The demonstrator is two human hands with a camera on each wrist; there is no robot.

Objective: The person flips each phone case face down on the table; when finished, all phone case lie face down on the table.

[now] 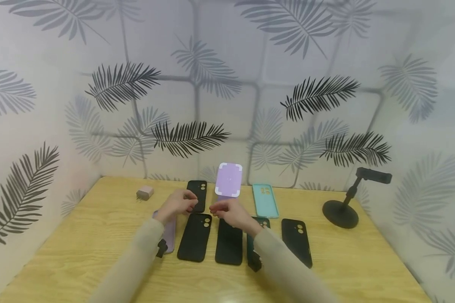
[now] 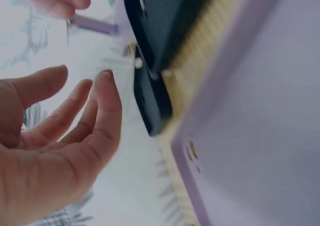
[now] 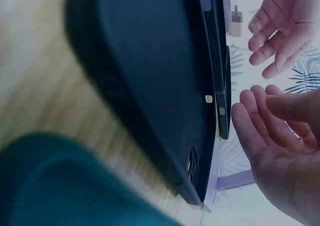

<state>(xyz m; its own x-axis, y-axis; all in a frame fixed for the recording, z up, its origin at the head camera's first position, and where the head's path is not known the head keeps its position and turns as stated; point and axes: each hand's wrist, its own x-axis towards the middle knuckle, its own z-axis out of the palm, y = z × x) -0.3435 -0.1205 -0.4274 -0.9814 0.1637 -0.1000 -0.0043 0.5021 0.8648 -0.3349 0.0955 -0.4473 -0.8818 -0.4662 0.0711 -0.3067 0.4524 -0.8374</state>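
Note:
My left hand (image 1: 177, 203) hovers over the phone cases with loosely curved fingers and nothing in them. Facing it, my right hand (image 1: 233, 212) is also empty, its fingers lightly bent; a gap separates the two. Below the left hand lie a lilac phone case (image 1: 169, 233) and a black phone case (image 1: 195, 240). Another black case (image 1: 198, 195) lies behind these. Under the right hand are a black case (image 1: 229, 246) and a dark green case (image 1: 264, 222), the latter partly hidden by the wrist. The right wrist view shows my right hand (image 3: 280, 131) with thumb and fingertips apart.
A lilac stand (image 1: 229, 179) with white corner marks rises at the back centre. Beside it lies a light blue case (image 1: 265, 202). To the right are a black case (image 1: 297, 242) and a black phone holder (image 1: 340, 212). A pinkish charger plug (image 1: 145, 192) sits back left.

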